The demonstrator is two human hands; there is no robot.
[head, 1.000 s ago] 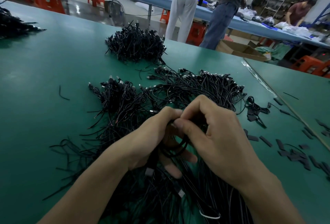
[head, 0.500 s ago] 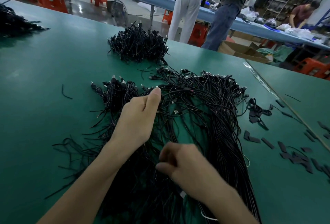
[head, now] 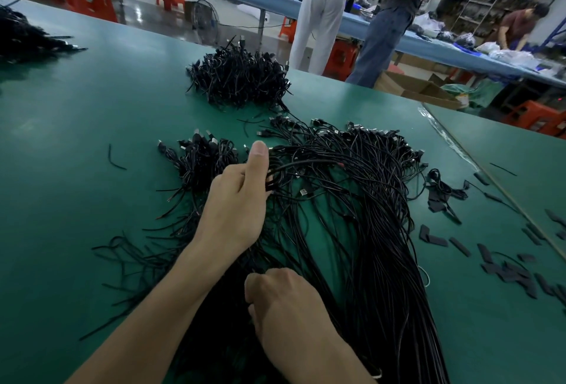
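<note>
A workshop with long blue benches, where two people stand, lies behind the green table [head: 76, 138]. Across the table spreads a wide fan of loose black cables [head: 352, 199], running under and to the right of both sets of fingers. Beyond the fingers sits a tangled cable heap [head: 239, 77], and a smaller bundle [head: 199, 157] lies just to their left. The left hand [head: 235, 203] reaches into the fan, fingers clamped round a few strands, thumb straight up. The right hand [head: 284, 313] sits nearer the body, fingers curled together among the strands; whether they clamp any I cannot tell. Short black strips [head: 505, 270] lie scattered well to the right.
</note>
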